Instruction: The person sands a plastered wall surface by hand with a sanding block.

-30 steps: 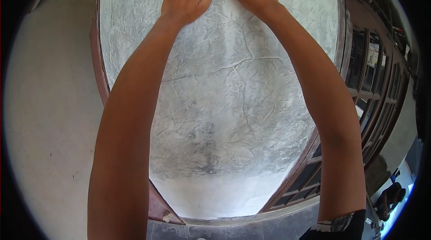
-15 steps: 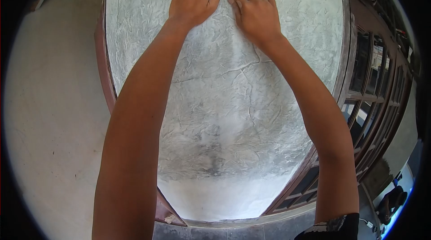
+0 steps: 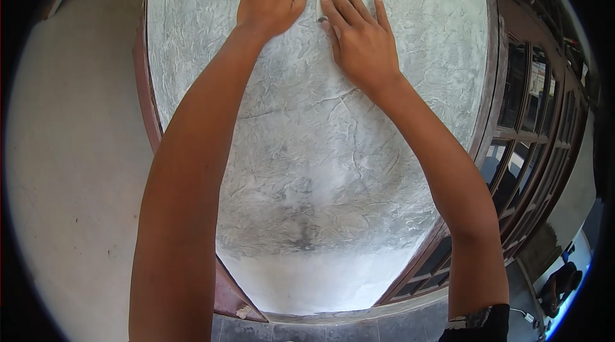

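My left hand (image 3: 272, 1) lies on the rough grey-white wall panel (image 3: 301, 169) near its top, fingers stretched up and partly cut off by the frame edge. Lower and to the right, my right hand (image 3: 366, 44) rests against the same surface with its fingers spread. By its thumb shows a small dark curved piece (image 3: 323, 20), too small to name, with a thin line running up from it. Creases and fine cracks run across the wall below both hands.
Brown-framed glass panes (image 3: 528, 98) stand along the right, and a plain pale wall (image 3: 77, 169) is on the left. Grey floor tiles (image 3: 301, 332) run along the bottom. A white power socket (image 3: 528, 317) lies at the lower right, beside a dark object.
My right hand has slid down the wall, and the small dark piece by its thumb sits lower too. My left hand has shifted slightly left, still on the wall.
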{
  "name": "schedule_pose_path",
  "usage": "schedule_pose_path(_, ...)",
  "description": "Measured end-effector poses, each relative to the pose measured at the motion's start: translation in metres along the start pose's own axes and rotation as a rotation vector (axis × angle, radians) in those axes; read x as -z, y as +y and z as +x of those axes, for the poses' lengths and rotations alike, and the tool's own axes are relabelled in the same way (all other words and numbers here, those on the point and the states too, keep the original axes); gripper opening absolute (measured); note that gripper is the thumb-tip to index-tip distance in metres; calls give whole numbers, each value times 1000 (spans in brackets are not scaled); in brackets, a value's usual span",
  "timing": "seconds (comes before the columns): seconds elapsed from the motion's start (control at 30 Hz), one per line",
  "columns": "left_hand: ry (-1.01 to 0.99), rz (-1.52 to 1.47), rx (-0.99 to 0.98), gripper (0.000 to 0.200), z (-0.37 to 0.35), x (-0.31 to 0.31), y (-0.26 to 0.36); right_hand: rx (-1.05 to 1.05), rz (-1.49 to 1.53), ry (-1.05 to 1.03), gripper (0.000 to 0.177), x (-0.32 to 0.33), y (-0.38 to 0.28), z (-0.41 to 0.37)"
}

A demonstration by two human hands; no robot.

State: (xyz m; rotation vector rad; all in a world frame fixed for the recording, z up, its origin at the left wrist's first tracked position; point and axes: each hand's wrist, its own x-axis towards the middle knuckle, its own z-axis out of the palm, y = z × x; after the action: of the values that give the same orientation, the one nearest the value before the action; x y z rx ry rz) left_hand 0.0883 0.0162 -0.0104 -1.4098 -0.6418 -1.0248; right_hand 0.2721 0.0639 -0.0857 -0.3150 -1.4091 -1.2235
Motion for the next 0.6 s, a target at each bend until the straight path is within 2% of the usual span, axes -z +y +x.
schedule_pose_path(0.1,-6,2,2,51,3,0,2,-100,-52,-99,36,-10,32,59)
schedule_pose_path(0.2,6,-5,-7,50,2,0,-1,-111,-71,-183,35,-5,26,66)
schedule_pose_path(0.27,20,-24,-12,50,1,-1,-2,-29,4,-88,36,1,6,28)
schedule_pose_path(0.33,28,-26,-14,49,0,-1,-2,-55,-68,-135,36,17,-13,-2)
schedule_pose_path(0.43,25,-30,4,49,1,-1,-1,-69,-67,-131,36,9,12,43)
schedule_pose_path(0.47,25,-28,3,49,2,-1,-1,-123,-105,-200,35,2,23,64)
schedule_pose_path(0.53,20,-50,-3,49,1,1,0,-184,-21,-198,42,-12,29,90)
schedule_pose_path(0.6,21,-43,-5,50,1,1,-1,-122,-45,-205,38,-3,21,66)
